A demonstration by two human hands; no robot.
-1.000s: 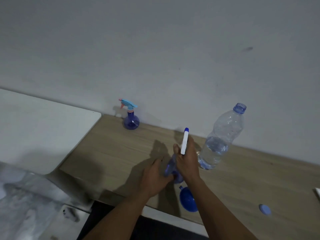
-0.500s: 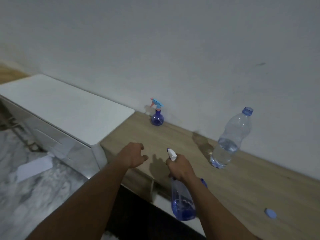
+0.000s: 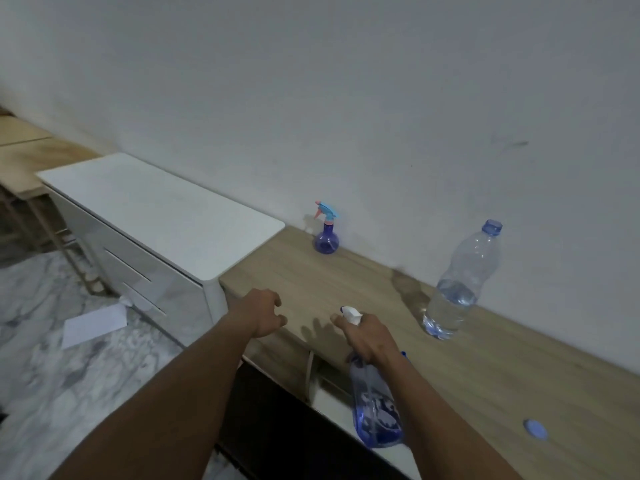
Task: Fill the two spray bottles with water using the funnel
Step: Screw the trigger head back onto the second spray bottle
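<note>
Head view, the only one supplied.

Progress: The tall spray bottle (image 3: 377, 407) has its white trigger head (image 3: 351, 314) fitted and holds water in its lower part, with bubbles showing; I judge this one filled and closed. The round spray bottle (image 3: 326, 233) stands upright at the back of the wooden desk (image 3: 485, 358) against the wall, its blue trigger head on. Its fill level cannot be read at this size, so it must be counted as outstanding. The water bottle (image 3: 460, 282) stands uncapped near the wall, roughly a third full, and its blue cap (image 3: 535, 428) lies well apart on the desk near the front edge. A sliver of blue (image 3: 403, 355) shows just behind the right wrist (possibly the funnel, not confirmed).

Hands: The right hand (image 3: 367, 336) is wrapped round the tall bottle's neck under the trigger head. The bottle hangs below it, in front of the desk's front edge and clear of the top. The left hand (image 3: 265, 311) hovers over the desk's near left corner, beside the white cabinet (image 3: 173, 216), fingers loosely curled and holding nothing.
</note>
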